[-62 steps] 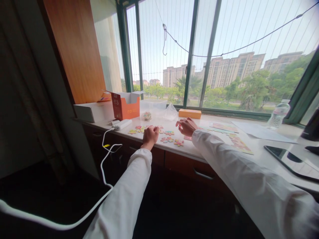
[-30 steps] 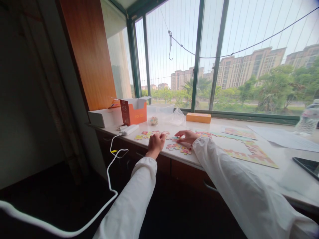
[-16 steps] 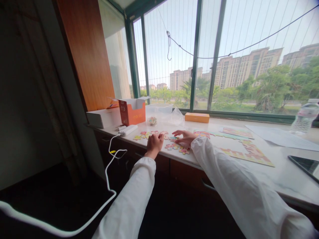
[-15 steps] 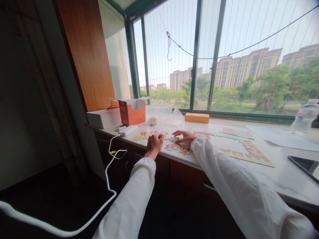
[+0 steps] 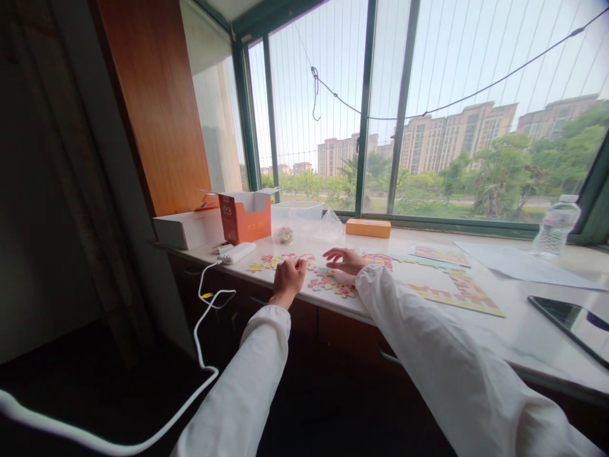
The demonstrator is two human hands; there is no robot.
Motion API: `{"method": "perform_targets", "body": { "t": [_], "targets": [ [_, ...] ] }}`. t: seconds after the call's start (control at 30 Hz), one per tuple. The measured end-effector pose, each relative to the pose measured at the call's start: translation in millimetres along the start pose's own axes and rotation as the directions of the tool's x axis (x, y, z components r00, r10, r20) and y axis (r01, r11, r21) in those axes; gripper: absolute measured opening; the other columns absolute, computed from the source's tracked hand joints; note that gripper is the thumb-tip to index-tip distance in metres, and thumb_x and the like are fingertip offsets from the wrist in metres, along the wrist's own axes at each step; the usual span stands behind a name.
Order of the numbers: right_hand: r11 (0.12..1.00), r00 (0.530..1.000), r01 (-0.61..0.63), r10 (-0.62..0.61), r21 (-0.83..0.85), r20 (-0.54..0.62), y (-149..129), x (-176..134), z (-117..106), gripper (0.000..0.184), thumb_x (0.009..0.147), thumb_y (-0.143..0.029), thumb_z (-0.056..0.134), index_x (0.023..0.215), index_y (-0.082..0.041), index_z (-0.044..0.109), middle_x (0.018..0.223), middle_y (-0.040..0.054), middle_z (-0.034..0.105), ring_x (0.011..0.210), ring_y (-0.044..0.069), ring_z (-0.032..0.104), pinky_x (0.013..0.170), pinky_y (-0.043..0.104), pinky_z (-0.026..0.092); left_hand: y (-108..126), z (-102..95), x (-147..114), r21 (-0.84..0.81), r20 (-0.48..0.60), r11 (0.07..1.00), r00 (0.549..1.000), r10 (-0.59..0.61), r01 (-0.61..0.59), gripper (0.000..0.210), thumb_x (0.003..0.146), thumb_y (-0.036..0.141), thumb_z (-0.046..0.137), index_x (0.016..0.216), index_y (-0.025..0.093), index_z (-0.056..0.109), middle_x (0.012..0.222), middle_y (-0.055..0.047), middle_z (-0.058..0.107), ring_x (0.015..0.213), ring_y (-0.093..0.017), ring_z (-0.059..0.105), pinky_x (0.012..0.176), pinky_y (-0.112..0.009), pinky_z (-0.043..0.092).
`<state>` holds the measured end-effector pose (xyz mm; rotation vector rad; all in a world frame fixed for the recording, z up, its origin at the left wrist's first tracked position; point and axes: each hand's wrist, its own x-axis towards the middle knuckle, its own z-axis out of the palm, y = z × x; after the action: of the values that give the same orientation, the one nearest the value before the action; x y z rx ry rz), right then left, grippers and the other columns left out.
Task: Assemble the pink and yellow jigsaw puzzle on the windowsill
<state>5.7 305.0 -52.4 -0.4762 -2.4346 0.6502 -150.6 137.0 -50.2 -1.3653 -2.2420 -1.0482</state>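
Note:
My left hand is closed, knuckles up, at the counter's front edge among loose jigsaw pieces. What its fingers hold, if anything, is hidden. To the right, my right hand hovers low over the pieces, fingers curved and apart, with nothing visible in them. Close below it lies a cluster of pink, yellow and blue jigsaw pieces. Beyond my right wrist is a partly joined jigsaw border around a bare middle. A small picture sheet lies at its far side.
An orange-red box, a white box and a clear plastic tub stand at the back left. A power strip trails a white cable. An orange box, bottle, papers and tablet-like device lie farther right.
The view has shifted slightly, so everything sits a little farther left. Both hands keep nearly the same pose and place over the pieces; nothing visibly taken or released.

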Motion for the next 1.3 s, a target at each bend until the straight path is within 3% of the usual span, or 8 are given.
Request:
{"method": "perform_targets", "body": {
  "t": [0.23, 0.93, 1.13, 1.3],
  "targets": [
    [0.993, 0.986, -0.057, 0.039, 0.107, 0.164, 6, 2, 4, 0.042, 0.073, -0.033, 0.08, 0.112, -0.024, 0.07, 0.117, 0.0062, 0.069, 0.1, 0.021, 0.065, 0.087, 0.032, 0.053, 0, 1.3, 0, -0.003, 0.011, 1.0, 1.0, -0.008, 0.008, 0.046, 0.092, 0.037, 0.039, 0.076, 0.015, 0.075, 0.079, -0.015, 0.074, 0.074, -0.022, 0.066, 0.062, -0.028, 0.036],
    [0.98, 0.959, -0.113, 0.063, 0.166, 0.278, 9, 4, -9, 0.058, 0.06, -0.037, 0.087, 0.114, -0.025, 0.07, 0.122, 0.0063, 0.065, 0.097, 0.021, 0.066, 0.08, 0.03, 0.055, 1, -0.6, -2, -0.019, 0.013, 1.0, 1.0, 0.0, 0.0, 0.047, 0.093, 0.037, 0.038, 0.071, 0.017, 0.074, 0.074, -0.012, 0.073, 0.072, -0.022, 0.065, 0.062, -0.028, 0.034],
    [0.983, 0.967, -0.1, 0.06, 0.153, 0.247, -2, 1, -16, 0.058, 0.063, -0.041, 0.084, 0.116, -0.024, 0.069, 0.119, 0.0065, 0.065, 0.093, 0.019, 0.065, 0.079, 0.029, 0.052, -1, 0.8, -2, -0.024, 0.023, 1.0, 1.0, 0.007, -0.007, 0.047, 0.094, 0.038, 0.038, 0.075, 0.016, 0.075, 0.079, -0.014, 0.074, 0.075, -0.022, 0.067, 0.064, -0.028, 0.036],
    [0.999, 0.942, 0.001, -0.014, 0.039, 0.334, -17, -2, -15, 0.053, 0.061, -0.053, 0.083, 0.107, -0.027, 0.075, 0.1, 0.0017, 0.067, 0.081, 0.016, 0.059, 0.074, 0.026, 0.048, 0, 0.3, -3, -0.035, 0.023, 0.999, 1.0, 0.012, -0.011, 0.047, 0.094, 0.037, 0.038, 0.076, 0.016, 0.075, 0.079, -0.014, 0.074, 0.076, -0.022, 0.067, 0.064, -0.028, 0.036]
  ]
}}
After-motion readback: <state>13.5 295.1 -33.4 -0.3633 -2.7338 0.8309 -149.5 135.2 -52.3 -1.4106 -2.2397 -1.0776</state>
